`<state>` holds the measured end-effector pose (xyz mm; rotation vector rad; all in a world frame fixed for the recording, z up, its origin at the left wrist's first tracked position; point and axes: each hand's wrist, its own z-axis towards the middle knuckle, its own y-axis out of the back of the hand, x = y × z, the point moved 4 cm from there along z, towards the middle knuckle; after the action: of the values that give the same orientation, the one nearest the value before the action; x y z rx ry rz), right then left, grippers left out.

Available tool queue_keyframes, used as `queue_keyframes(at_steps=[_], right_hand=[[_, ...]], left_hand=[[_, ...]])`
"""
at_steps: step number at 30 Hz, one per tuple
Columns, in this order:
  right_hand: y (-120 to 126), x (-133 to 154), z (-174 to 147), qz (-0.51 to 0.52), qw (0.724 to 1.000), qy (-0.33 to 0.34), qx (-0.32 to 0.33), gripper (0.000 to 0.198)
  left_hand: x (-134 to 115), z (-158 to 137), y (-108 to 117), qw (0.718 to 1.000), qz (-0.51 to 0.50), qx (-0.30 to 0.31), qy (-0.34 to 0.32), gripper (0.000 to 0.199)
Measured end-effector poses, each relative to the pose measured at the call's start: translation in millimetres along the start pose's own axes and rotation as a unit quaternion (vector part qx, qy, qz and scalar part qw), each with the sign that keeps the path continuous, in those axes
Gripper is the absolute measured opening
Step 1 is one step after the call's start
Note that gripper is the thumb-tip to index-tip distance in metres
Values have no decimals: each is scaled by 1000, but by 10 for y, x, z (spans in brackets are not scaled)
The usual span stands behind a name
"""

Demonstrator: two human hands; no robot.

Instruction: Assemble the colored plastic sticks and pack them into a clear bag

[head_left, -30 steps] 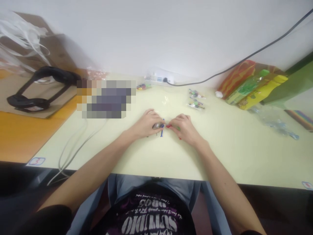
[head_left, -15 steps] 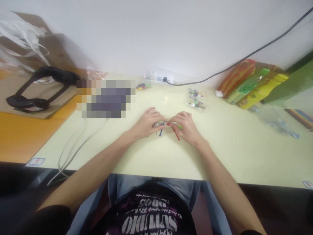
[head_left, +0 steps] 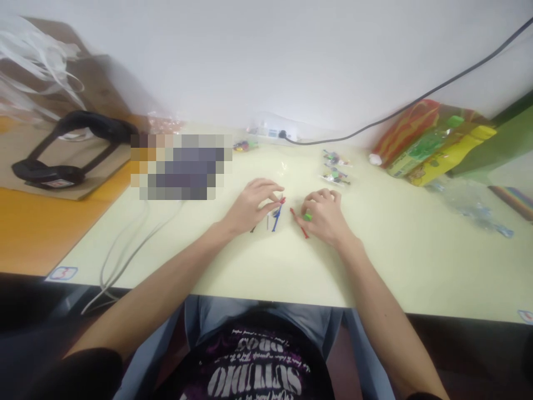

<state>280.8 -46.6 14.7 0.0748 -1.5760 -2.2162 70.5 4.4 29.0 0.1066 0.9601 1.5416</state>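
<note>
Two bare hands rest in the middle of a pale yellow worktop (head_left: 395, 261). The left hand (head_left: 250, 206) has its fingers pinched together on a tiny red bit (head_left: 282, 200), held just above the worktop. Right under that hand's fingertips lies a thin blue stick (head_left: 275, 221), and a small dark bit lies just to the left of the blue stick. The right hand (head_left: 325, 218) sits a little to the right of the blue stick, with its fingers curled in and closed on a small green piece (head_left: 307, 216). A thin red stick (head_left: 300, 223) lies on the worktop between the blue stick and the right hand, and it touches that hand's fingers. The two hands are near each other but apart. Past the blue stick, toward the wall, are little clear bags of small colourful pieces (head_left: 335, 169), and a white power strip (head_left: 272, 131) sits against the wall with a black cable (head_left: 400, 108) running up to the right. Far to the right of the blue stick are bright orange, green and yellow packets (head_left: 428, 145) and a crinkly clear bag (head_left: 466, 203). Far to the left of the blue stick lies a black strap (head_left: 62, 147) on brown card, and grey cords (head_left: 125, 255) hang over the near edge of the worktop.
</note>
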Motion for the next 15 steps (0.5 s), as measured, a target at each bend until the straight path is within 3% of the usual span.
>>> queue_keyframes(at_steps=[15], right_hand=[[-45,121,31,70,995,-21,74,20]], left_hand=[[-15,-21,-15,1000,17,-1,-8,9]])
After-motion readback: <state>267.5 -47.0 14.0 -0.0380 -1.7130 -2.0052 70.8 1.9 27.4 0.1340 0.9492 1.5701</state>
